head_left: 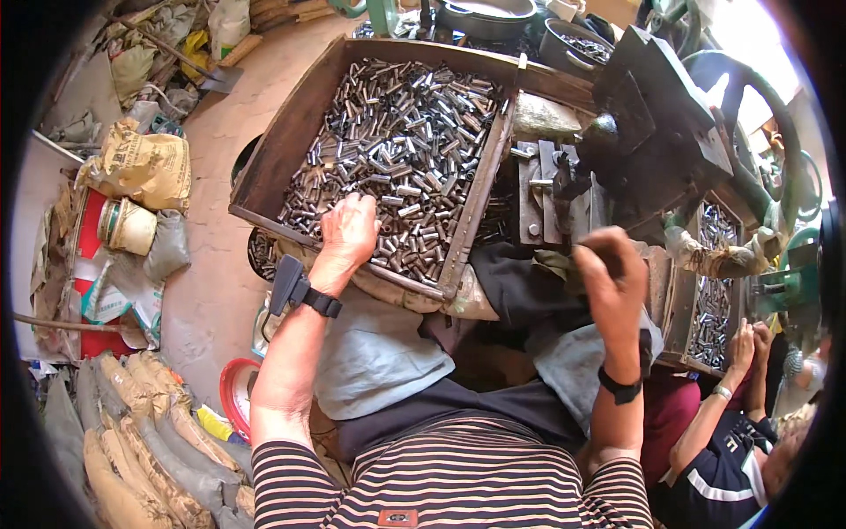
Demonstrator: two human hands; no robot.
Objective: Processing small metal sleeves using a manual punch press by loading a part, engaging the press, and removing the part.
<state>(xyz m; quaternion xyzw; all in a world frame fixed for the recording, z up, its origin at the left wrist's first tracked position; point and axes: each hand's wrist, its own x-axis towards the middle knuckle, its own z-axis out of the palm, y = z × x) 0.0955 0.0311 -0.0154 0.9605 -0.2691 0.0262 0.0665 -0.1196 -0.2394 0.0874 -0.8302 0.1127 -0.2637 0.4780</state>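
A wooden tray [291,123] holds a heap of short metal tubes [414,141], some shiny, some dull brown. My left hand [350,227] rests at the tray's near left edge, its fingers curled down at the tubes; what lies between them is hidden. To the right, my right hand [612,269] hangs in the air just in front of a dark machine press [652,123]. Its fingers are loosely bent and apart, slightly blurred, with nothing visible in them. Beyond it sit the press's steel fixture blocks [539,194], with a small tube lying among them.
A long box of metal pieces [712,300] stands at the right, where a co-worker's hands [747,344] are busy. Metal pots [573,44] stand behind the tray. Stacked sacks [132,432] and a white bucket [128,226] lie at the left. A grey cloth [379,353] covers my lap.
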